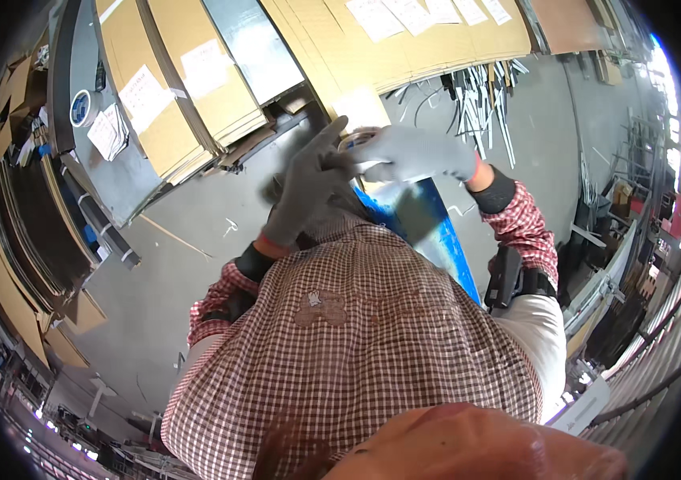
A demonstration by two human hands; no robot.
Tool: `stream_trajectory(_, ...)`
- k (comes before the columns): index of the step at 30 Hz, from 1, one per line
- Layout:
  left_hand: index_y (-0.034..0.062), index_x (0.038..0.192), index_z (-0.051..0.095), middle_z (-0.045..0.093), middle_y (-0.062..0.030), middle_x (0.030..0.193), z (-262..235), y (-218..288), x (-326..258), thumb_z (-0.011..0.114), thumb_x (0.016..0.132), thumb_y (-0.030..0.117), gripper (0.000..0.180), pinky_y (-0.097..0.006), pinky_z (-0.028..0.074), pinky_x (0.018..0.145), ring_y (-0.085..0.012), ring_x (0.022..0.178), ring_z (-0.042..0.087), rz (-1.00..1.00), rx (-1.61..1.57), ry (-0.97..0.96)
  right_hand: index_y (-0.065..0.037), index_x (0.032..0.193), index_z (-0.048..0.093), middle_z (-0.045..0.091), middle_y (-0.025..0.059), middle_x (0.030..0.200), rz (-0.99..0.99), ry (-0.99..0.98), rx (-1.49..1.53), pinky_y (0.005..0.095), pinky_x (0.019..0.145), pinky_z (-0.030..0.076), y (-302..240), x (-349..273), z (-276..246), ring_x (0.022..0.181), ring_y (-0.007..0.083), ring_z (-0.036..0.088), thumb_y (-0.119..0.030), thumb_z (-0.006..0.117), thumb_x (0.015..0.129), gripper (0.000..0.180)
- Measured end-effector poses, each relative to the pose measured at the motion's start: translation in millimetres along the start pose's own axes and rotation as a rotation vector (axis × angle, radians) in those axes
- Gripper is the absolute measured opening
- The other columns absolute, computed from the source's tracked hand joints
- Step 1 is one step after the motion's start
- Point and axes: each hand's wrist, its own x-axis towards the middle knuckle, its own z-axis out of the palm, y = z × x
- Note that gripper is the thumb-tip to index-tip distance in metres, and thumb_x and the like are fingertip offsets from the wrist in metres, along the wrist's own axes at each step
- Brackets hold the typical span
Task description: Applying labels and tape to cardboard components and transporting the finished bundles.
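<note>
Both of my hands wear grey gloves and meet in front of my chest. My right hand (420, 152) is closed round a ring-shaped roll, which looks like a roll of tape (359, 138). A short pale strip (367, 166) shows below the roll, between the hands. Close beside it, my left hand (308, 184) has its index finger pointing up and its other fingers bent together toward the strip. What those fingers pinch, if anything, is hidden. Beneath the hands lies a blue, paint-worn surface (444, 228), partly covered by my checked apron (364, 320).
Stacks of flat cardboard (428, 48) with paper sheets lie ahead, and more cardboard (156, 112) lies to the left. Another tape roll (83, 108) stands at far left near papers (108, 132). Thin strips (488, 96) hang ahead right. Scraps dot the grey floor (168, 264).
</note>
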Motion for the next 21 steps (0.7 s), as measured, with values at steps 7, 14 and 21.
stream_trajectory(7,-0.0024,0.131,0.045,0.065,-0.0096,0.096,-72,-149,33,0.07,0.078,0.009,0.059,-0.026,0.049,0.078,-0.0172,0.087,0.061,0.201,0.191,0.113,-0.001,0.108,0.063,0.067,0.0167,0.102,0.399,0.091,0.009,0.0295,0.077,0.048,209,-30,52,0.088,0.0219,0.063,-0.005,0.061,0.074,0.034)
stream_trajectory(14,-0.0005,0.125,0.051,0.065,-0.0089,0.098,-70,-172,142,0.069,0.079,0.017,0.052,-0.027,0.048,0.081,-0.0185,0.091,0.061,0.261,0.266,0.022,0.0,0.108,0.057,0.064,0.0136,0.083,0.824,0.845,0.42,0.0391,0.067,0.047,179,2,101,0.067,0.0202,0.057,-0.026,0.07,0.075,0.044)
stream_trajectory(21,0.0013,0.118,0.058,0.066,-0.0083,0.1,-66,-126,65,0.069,0.08,0.025,0.046,-0.029,0.047,0.083,-0.0197,0.096,0.061,0.457,0.367,-0.18,-0.003,0.134,0.036,0.032,0.0331,0.134,0.969,0.749,-0.436,0.0603,0.1,0.027,36,32,139,0.118,0.0487,0.04,-0.049,0.074,0.058,0.096)
